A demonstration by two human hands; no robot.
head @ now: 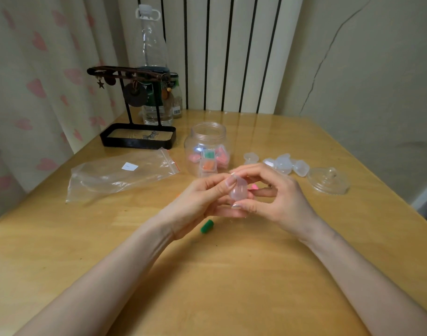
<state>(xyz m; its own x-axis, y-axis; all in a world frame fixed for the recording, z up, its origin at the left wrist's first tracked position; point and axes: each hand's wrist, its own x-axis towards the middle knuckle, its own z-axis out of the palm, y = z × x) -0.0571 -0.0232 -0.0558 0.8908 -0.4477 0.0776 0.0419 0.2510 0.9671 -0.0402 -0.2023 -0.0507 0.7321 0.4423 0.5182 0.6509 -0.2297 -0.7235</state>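
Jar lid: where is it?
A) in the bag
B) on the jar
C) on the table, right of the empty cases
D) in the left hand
C: the lid lies on the table right of the empty cases, and the jar mouth stands open; left hand and right hand pinch only a small case.

Soft, even indoor light falls from above, warm in tone and moderately bright. The glossy desk (268,132) shows pale glare patches near its far edge, and only faint shadows lie under the forearms. The wide lens bends the wall lines and desk edges outward, and the picture is slightly soft overall, with the hands mildly blurred.
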